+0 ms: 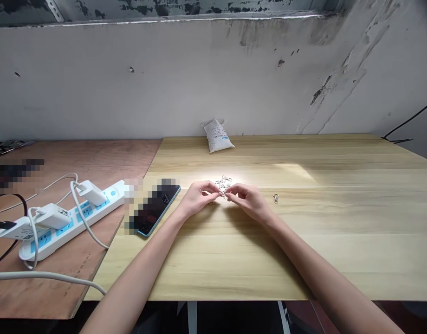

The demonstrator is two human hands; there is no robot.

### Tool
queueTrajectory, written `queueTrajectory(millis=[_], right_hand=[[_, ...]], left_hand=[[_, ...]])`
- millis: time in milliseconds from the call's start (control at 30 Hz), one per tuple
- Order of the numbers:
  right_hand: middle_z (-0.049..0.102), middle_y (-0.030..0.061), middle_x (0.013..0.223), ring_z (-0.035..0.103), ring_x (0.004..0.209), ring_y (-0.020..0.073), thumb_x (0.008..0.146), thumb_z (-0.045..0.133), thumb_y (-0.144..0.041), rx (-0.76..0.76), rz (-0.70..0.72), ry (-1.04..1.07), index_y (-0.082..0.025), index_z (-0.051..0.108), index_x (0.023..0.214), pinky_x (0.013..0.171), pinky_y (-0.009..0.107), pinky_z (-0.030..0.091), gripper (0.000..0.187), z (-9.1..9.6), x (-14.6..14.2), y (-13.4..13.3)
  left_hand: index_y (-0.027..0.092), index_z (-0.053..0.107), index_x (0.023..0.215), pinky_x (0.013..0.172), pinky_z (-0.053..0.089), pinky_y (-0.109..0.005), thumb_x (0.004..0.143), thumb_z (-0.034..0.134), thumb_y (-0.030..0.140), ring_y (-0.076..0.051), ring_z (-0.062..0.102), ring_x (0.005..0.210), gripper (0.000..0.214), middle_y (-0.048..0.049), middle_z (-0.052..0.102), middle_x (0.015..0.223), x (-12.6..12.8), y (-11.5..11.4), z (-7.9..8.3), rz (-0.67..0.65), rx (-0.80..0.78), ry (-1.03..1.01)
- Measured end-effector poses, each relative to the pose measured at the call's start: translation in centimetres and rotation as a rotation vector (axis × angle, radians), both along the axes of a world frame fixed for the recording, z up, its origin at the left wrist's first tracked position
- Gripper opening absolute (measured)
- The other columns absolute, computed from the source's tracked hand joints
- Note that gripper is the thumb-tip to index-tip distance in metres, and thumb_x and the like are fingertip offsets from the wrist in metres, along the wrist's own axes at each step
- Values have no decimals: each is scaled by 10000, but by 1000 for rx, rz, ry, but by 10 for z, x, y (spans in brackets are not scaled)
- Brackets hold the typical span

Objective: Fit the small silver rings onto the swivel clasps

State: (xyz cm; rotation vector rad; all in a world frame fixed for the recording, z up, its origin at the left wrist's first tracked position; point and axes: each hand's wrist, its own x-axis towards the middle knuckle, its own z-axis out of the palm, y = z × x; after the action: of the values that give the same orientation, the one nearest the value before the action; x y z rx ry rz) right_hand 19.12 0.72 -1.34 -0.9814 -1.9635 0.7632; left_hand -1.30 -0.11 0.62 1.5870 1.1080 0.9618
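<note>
My left hand (198, 197) and my right hand (247, 198) meet over the light wooden table (304, 232), fingertips pinched together on a small metal piece (223, 193) between them. Just beyond the fingertips lies a little pile of small metal rings and clasps (223, 182). A single metal clasp (275, 198) lies alone to the right of my right hand. Both forearms reach in from the near edge.
A small white bag (217, 136) leans at the back by the wall. A phone (154, 209) lies left of my left hand. On the darker board at left sits a white power strip (72, 220) with chargers and cables.
</note>
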Motion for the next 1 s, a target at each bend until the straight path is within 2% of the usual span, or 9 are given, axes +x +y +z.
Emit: queueTrajectory(millis=[100,200,333,467,567,633,733,800,1000], right_hand=[[734,50,828,644,684,157,873,611,-362,-61,43,140,-208,711,937,588,273,470,194,3,-3,-2],[741,55,857,687,773,180,877,615,-348,-112,52,246,-214,718,966,679,305,526,191,5,-6,-4],[736,54,822,688,758,182,869,624,-350,-178,2,312,-198,719,963,701,323,538,203,6,-5,-5],[725,45,781,675,744,180,873,615,-360,-203,37,290,-192,717,942,694,323,530,209,6,-6,-5],[701,50,819,645,729,168,886,596,-358,-141,28,235,-205,727,929,649,306,513,206,6,-8,-6],[666,62,887,628,776,172,887,596,-347,-46,-22,186,-218,739,910,654,307,508,193,6,-9,-6],[619,82,1013,609,987,212,881,608,-310,87,-87,143,-239,743,890,833,372,508,153,6,-8,-5],[609,90,1106,579,1101,238,883,605,-289,114,-108,111,-250,737,893,941,435,470,138,6,-7,-4],[585,99,1281,504,1217,283,886,593,-258,217,-194,-76,-257,720,970,1011,533,391,152,1,-7,-5]], left_hand=[[153,702,805,602,544,-253,736,744,374,-145,665,676,235,-61,725,851,0,-1,2,-3,-20,-15],[152,688,760,611,558,-272,729,749,386,-156,679,722,244,-94,722,1019,-1,-1,3,-11,-2,-23],[145,652,695,761,585,-362,715,766,380,-218,693,905,262,-119,679,1138,-4,0,0,21,89,-4],[162,658,705,926,534,-435,746,751,344,-245,637,1088,209,-108,649,1198,-5,1,0,9,173,50],[185,668,694,1059,428,-478,764,744,299,-248,537,1238,154,-79,641,1236,-6,0,2,25,252,136],[196,668,685,1107,364,-492,759,753,276,-245,476,1299,138,-62,637,1260,-5,-1,3,26,297,188],[206,666,684,1132,318,-501,755,761,268,-244,408,1354,134,-42,613,1311,-4,-2,3,7,347,248],[209,664,686,1149,286,-509,764,754,274,-244,361,1387,136,-29,581,1358,-3,-3,3,-2,374,279],[213,654,680,1165,237,-542,774,745,300,-260,292,1430,157,-22,530,1416,-1,-6,4,37,409,318]])
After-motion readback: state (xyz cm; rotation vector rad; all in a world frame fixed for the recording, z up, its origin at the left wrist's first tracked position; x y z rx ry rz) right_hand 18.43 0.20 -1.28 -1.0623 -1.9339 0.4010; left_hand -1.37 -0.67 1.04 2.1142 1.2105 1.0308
